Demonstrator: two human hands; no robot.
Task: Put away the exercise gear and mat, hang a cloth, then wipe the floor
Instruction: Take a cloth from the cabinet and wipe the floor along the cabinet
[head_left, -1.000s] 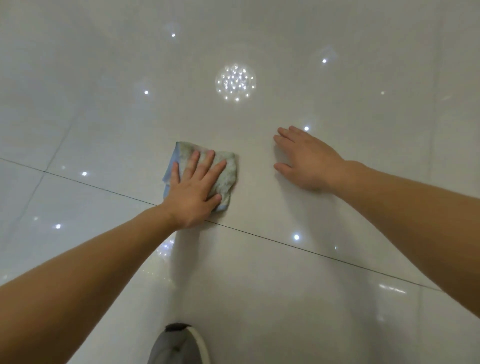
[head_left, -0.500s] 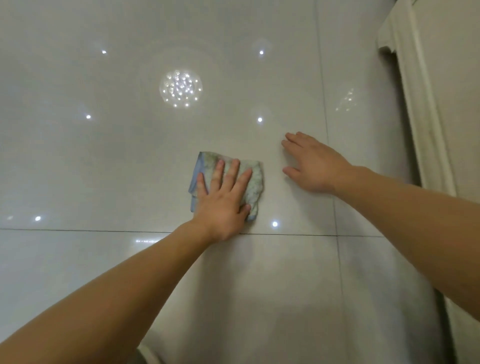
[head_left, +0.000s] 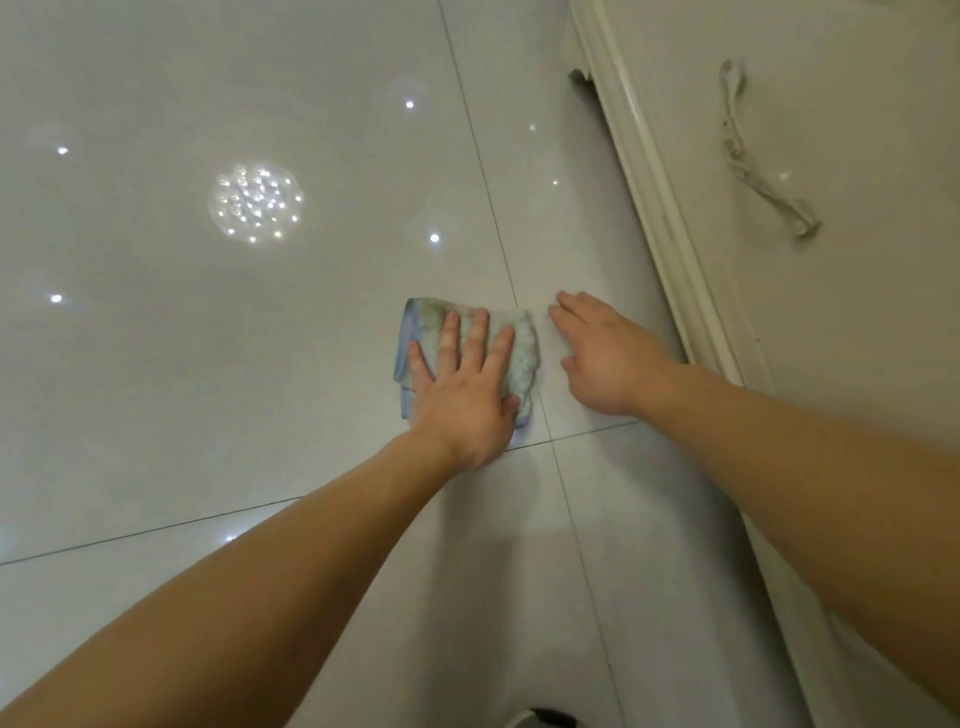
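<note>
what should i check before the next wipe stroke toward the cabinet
1. Left hand flat on the cloth: ok, fingers straight, palm pressing down.
2. Cloth lying folded against the floor: ok.
3. Right hand out of the cloth's path: not ok, it rests on the tile right beside the cloth, on the cabinet side.
4. Room before the cabinet base: not ok for a long stroke, only a narrow strip of tile lies there.
5. Dirt left on the tile: cannot tell, light reflections glare on it.
</note>
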